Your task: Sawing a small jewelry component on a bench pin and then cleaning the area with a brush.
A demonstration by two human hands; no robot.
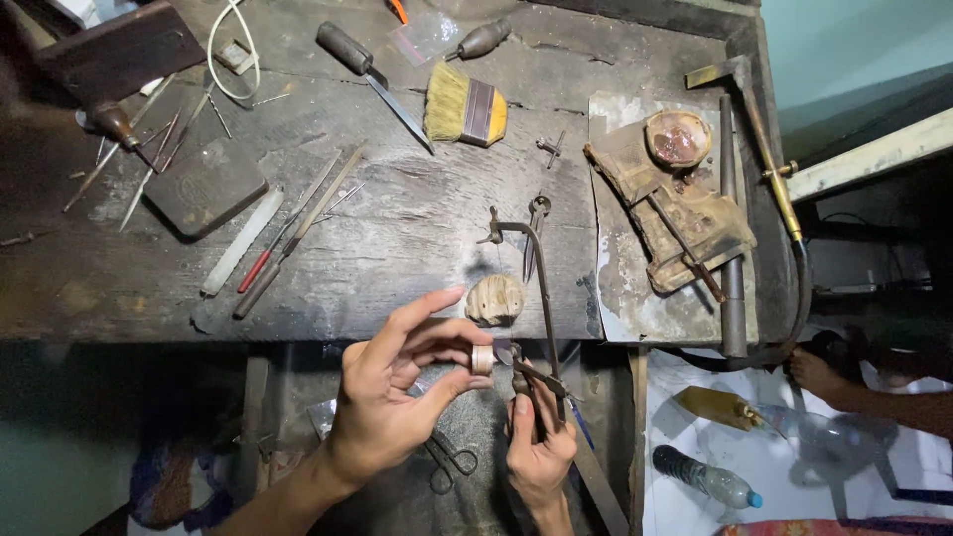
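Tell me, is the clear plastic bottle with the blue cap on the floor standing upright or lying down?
Lying down. The bottle rests on its side on the white sheet, its blue cap pointing to the lower right.

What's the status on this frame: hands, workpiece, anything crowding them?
Left hand pinches small ring at bench edge. Right hand grips saw frame, blade at ring. Wooden bench pin just behind; scissors below.
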